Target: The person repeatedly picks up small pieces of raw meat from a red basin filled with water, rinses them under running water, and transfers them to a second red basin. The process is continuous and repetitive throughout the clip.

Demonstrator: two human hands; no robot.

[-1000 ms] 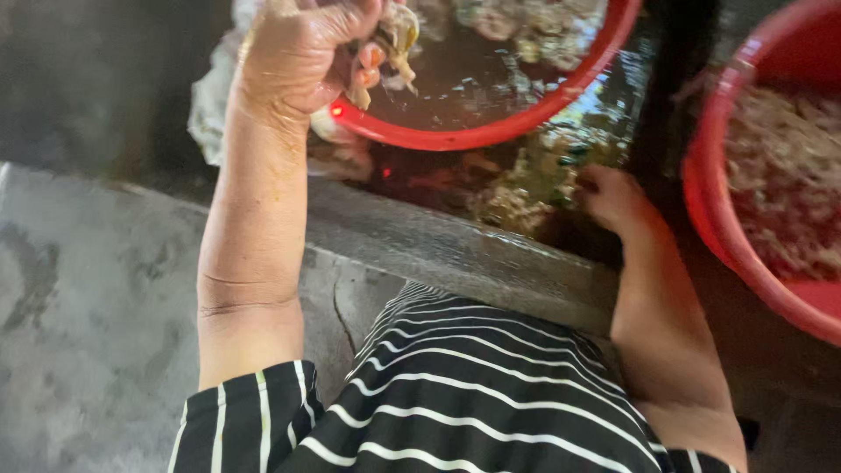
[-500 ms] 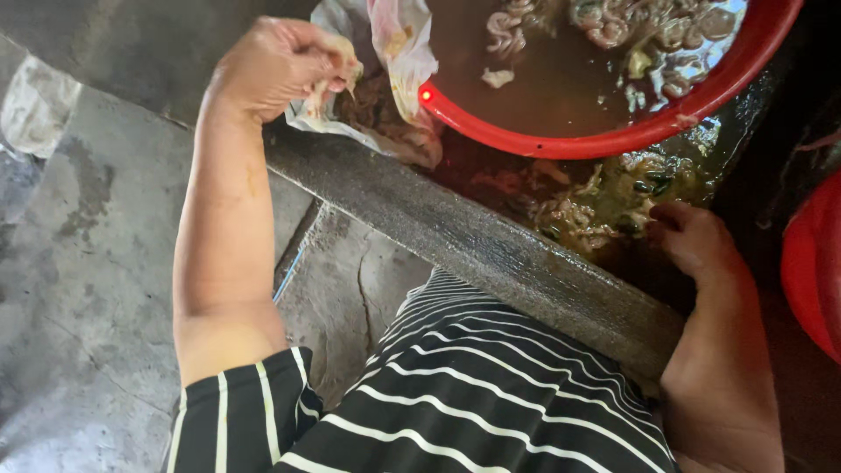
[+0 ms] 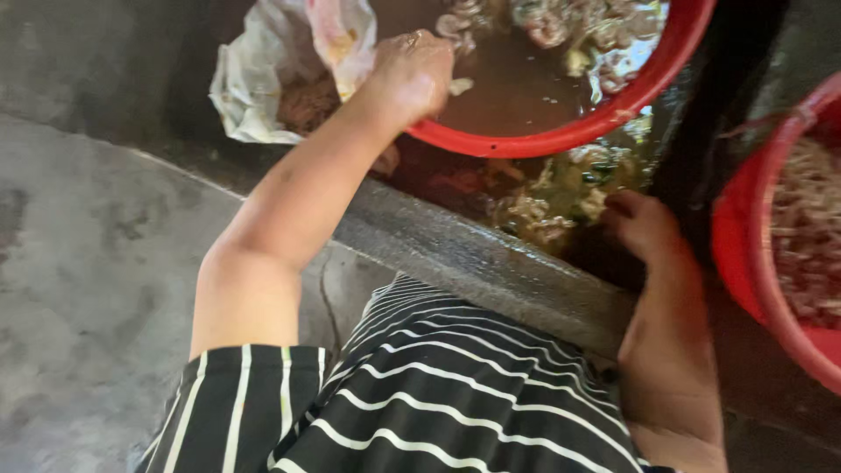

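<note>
- The left hand [image 3: 412, 74] sits at about twelve o'clock in the view, its arm stretching up from the striped black-and-white garment [image 3: 420, 394] at six o'clock.
- Its fingers are curled together over the near rim of the red basin [image 3: 561, 140]; whether they pinch anything besides the rim cannot be told, since the back of the hand hides them.
- The red basin lies at one o'clock, filled with murky brown water [image 3: 517, 74] in which pale scraps [image 3: 569, 26] float towards the far side.
- Just beside the left hand, at eleven o'clock, lies a crumpled plastic bag [image 3: 263, 79], whitish with a pink patch, holding some brownish matter; the bag touches the basin's rim by the hand.
- The right hand [image 3: 644, 228] rests at three o'clock, low in the dark wet gutter between the two basins, fingers bent loosely inward and gripping nothing that shows.
- Next to that hand, at about two o'clock from centre, a heap of pale and greenish scraps [image 3: 552, 197] lies in the wet under the basin's edge.
- A second red basin [image 3: 745, 254] stands at the right edge, at three to four o'clock, holding pale shredded stuff; it is well apart from the left hand.
- A concrete kerb [image 3: 491, 263] runs slantwise across the middle, with grey concrete floor [image 3: 96, 280] at nine o'clock.
</note>
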